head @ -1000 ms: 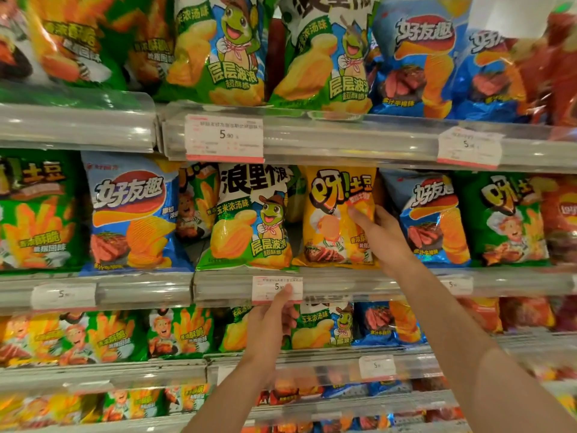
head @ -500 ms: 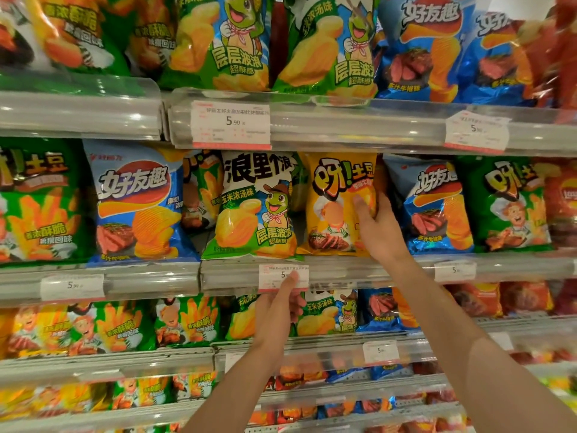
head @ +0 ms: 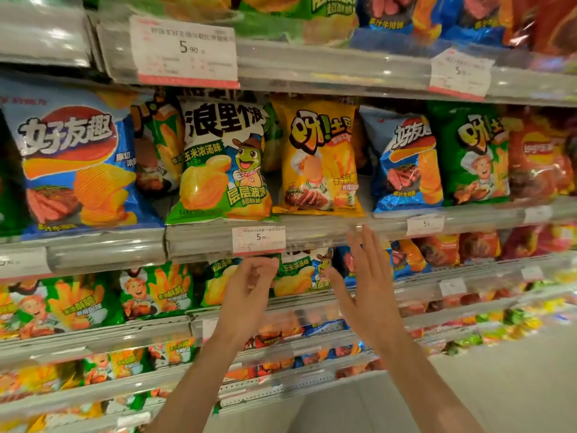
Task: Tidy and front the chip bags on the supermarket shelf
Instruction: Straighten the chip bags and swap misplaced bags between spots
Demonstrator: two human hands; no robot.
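Observation:
A yellow chip bag (head: 318,157) stands upright on the middle shelf (head: 321,228), between a green-and-white frog bag (head: 221,164) and a blue bag (head: 406,164). My right hand (head: 365,282) hangs below the shelf edge with straight, spread fingers, holding nothing. My left hand (head: 249,285) is just under the price tag (head: 258,240), fingers loosely curled and holding nothing. Neither hand touches a bag.
A large blue bag (head: 71,157) and a set-back green bag (head: 157,145) stand to the left. A green bag (head: 468,154) and red bags (head: 540,157) stand to the right. More bags fill the shelves above and below. The aisle floor (head: 515,385) lies at lower right.
My right hand has let go of the yellow bag and dropped below the shelf edge. My left hand has come off the price tag and sunk slightly. The view has moved closer.

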